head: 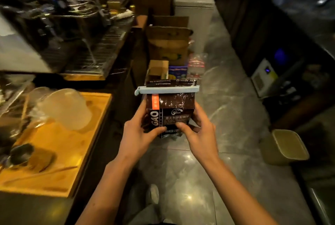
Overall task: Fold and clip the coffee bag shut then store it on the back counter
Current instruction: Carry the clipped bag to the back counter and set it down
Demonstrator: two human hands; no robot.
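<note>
The coffee bag (170,112), already sealed by a pale blue clip (166,89), is held upright over the aisle floor, clasped low by left hand (140,132) and right hand (196,130); its soft, crinkly, probably slippery foil seems best gripped around the filled lower body.

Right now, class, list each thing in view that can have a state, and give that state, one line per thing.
coffee bag: top folded over, held upright above the floor
clip: shut across the fold
left hand: gripping the bag's left side
right hand: gripping the bag's right side
plastic jug: tipped over on the wooden tray
cardboard box: flaps open
</note>
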